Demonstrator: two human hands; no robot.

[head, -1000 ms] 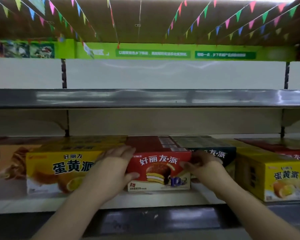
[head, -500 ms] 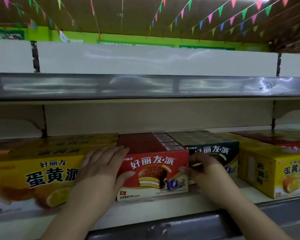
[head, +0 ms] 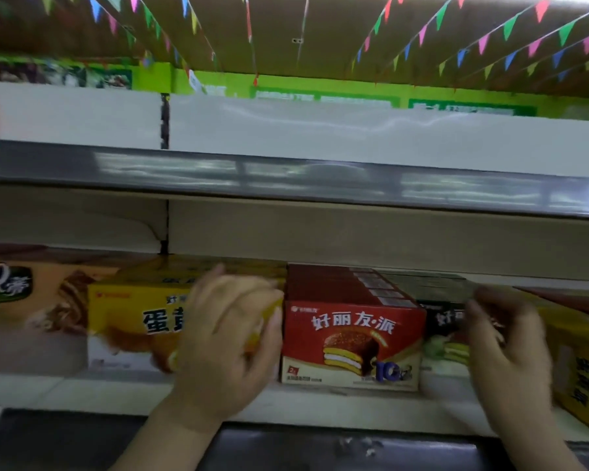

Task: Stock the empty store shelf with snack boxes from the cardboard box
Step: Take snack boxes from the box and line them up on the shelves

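Reaching up from the lower edge of the view, the left hand [head: 223, 338] hangs in front of the yellow egg-yolk pie box [head: 133, 321], just left of the red chocolate pie box [head: 352, 341], its fingers loosely curled and a little apart, the thumb close beside the red box's left edge; I cannot tell whether it touches. The right hand [head: 507, 348], blurred, is to the right of the red box, fingers bent and slightly spread in front of the dark green pie box [head: 439, 321], gripping nothing that I can make out. The red chocolate pie box stands upright on the lower shelf [head: 82, 392], front face forward, with more red boxes lined up behind it. Left of the yellow box sits a brown Q-branded box [head: 21, 294]; at the far right, another yellow box [head: 582, 368]. Above the red box runs the upper shelf [head: 286, 178], and beyond that, coloured bunting [head: 490, 39] under the ceiling.
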